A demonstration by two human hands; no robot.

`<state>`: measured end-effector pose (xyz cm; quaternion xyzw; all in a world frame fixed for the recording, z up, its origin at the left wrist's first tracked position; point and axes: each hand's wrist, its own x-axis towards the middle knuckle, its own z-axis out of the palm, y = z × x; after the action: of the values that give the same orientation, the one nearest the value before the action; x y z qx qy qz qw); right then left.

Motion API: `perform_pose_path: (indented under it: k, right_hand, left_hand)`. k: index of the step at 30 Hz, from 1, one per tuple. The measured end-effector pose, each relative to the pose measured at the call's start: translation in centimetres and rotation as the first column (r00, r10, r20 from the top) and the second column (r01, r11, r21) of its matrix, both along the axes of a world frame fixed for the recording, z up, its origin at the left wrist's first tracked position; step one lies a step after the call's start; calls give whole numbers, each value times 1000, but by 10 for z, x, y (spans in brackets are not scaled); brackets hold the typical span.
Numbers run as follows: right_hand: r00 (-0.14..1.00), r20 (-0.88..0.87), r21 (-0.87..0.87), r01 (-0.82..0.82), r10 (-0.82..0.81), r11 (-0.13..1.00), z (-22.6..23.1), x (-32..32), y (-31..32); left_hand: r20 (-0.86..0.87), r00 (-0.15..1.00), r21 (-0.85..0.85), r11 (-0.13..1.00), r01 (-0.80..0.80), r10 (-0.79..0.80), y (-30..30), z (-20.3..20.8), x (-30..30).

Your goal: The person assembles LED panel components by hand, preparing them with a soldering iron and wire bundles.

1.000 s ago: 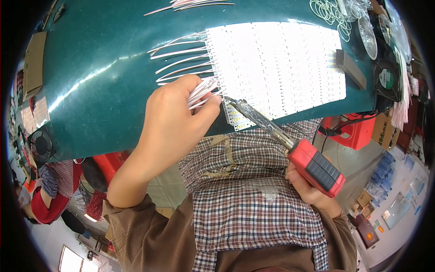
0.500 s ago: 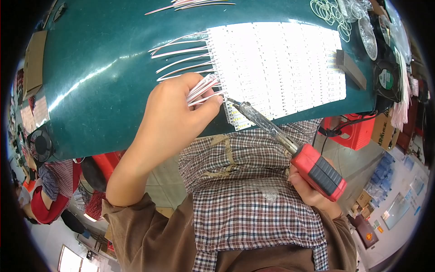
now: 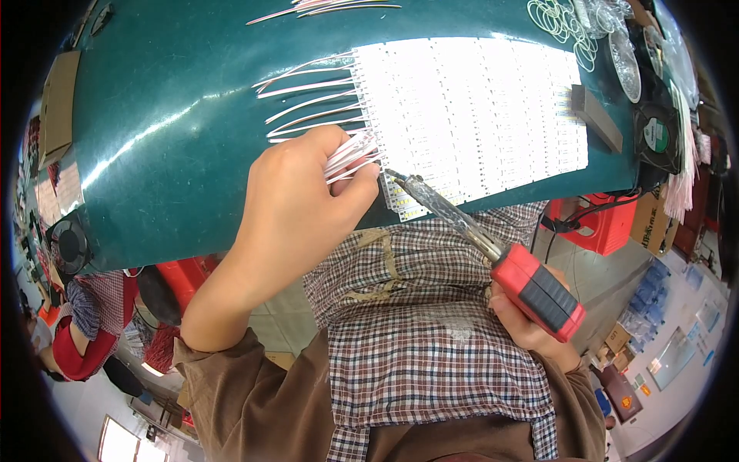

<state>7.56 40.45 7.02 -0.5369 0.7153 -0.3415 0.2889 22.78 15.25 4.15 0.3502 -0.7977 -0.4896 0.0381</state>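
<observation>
1. The left hand pinches a bundle of thin white and pinkish wires between thumb and curled fingers, right by the left edge of the white panel.
2. The right hand is wrapped around the red and black handle of a soldering iron; the handle hides most of its fingers.
3. The iron's tip points up and to the left, just beside the left thumb at the panel's edge; whether it touches anything there I cannot tell.
4. The white panel, made of rows of strips with small dark marks, lies flat on the green tabletop, with yellow squares showing at its near left corner.
5. Beyond the left hand, several separate wires stick out leftward from the panel's left edge.
6. A dark grey block rests across the panel's right edge, and a black fan stands just beyond it.
7. More loose wires lie at the far edge of view; a pale coil of cord sits at the far right.
</observation>
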Motion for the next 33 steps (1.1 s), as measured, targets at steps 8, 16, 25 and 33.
perform_pose_path:
  k: [8, 16, 25, 33]
  right_hand:
    - [994, 52, 51, 94, -96, 994, -4, 7, 14]
    - [979, 95, 48, 174, -178, 983, -11, 13, 26]
    - [955, 158, 103, 235, -249, 967, -8, 10, 32]
    - [973, 124, 37, 192, -195, 981, -12, 12, 38]
  left_hand:
    - [11, 1000, 6, 1000, 2, -2, 1, 2, 0]
    - [-45, 998, 4, 999, 38, -38, -4, -2, 4]
    - [-95, 979, -17, 983, -183, 180, -26, 47, 16]
    - [-136, 991, 21, 1000, 4, -1, 5, 5, 15]
